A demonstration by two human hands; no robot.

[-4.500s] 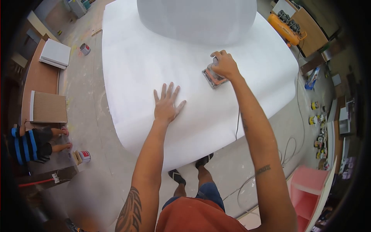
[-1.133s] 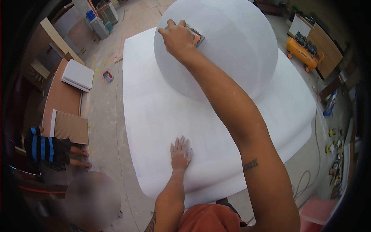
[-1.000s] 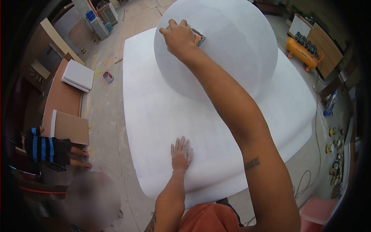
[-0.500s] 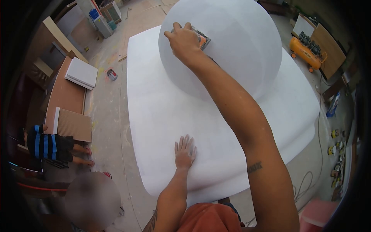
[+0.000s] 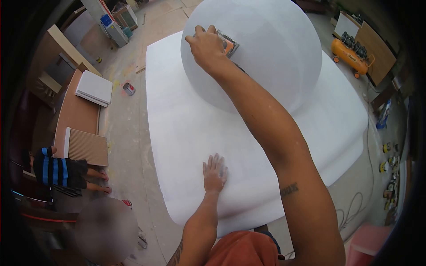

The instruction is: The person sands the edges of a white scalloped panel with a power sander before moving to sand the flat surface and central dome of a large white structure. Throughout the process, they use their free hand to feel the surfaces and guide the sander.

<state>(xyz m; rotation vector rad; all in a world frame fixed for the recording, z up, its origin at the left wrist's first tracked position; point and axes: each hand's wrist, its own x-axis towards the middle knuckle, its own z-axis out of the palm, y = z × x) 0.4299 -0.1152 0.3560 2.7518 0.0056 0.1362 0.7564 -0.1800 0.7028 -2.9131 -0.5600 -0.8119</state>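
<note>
A large white moulded form (image 5: 177,133) has a rounded grey-white dome (image 5: 275,53) at its far side. My right hand (image 5: 207,49) is wrapped round an orange and black sander (image 5: 228,46), held against the left side of the dome. The hand hides part of the tool. Lower down, my left hand (image 5: 214,174) lies flat on the white form with its fingers spread and whitish dust on it. It holds nothing.
An orange air compressor (image 5: 349,55) stands at the back right, cans (image 5: 384,166) along the right. On the left are a paint can (image 5: 128,88), white panels (image 5: 94,87) and a person in a striped shirt (image 5: 54,167). A cable (image 5: 369,146) crosses the right floor.
My right hand and the sander show slightly further left, and the whole view has shifted a little. My left hand stays flat on the form.
</note>
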